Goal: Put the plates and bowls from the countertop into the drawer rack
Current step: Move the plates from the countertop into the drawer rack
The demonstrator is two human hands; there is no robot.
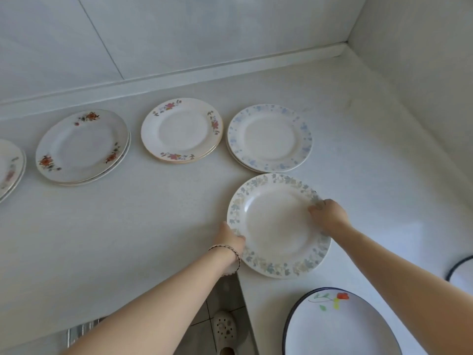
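A white plate with a blue-green leaf rim [277,226] lies near the counter's inner corner, and both hands grip it. My left hand [231,239] holds its near-left rim and my right hand [329,215] holds its right rim. Behind it sits a small stack of blue-flowered plates [268,138]. Left of that is a pink-flowered stack [181,133], then a red-flowered stack [82,147]. Another plate [10,170] is cut off at the left edge. Dark-rimmed plates with a red flower [340,326] lie at the bottom right. The drawer rack [82,330] shows only as metal bars at the bottom left.
The white countertop [153,213] is L-shaped, with tiled walls behind and to the right. A dark-rimmed dish [460,267] is cut off at the right edge. Floor tiles and a white clog [225,329] show in the gap below the counter's corner.
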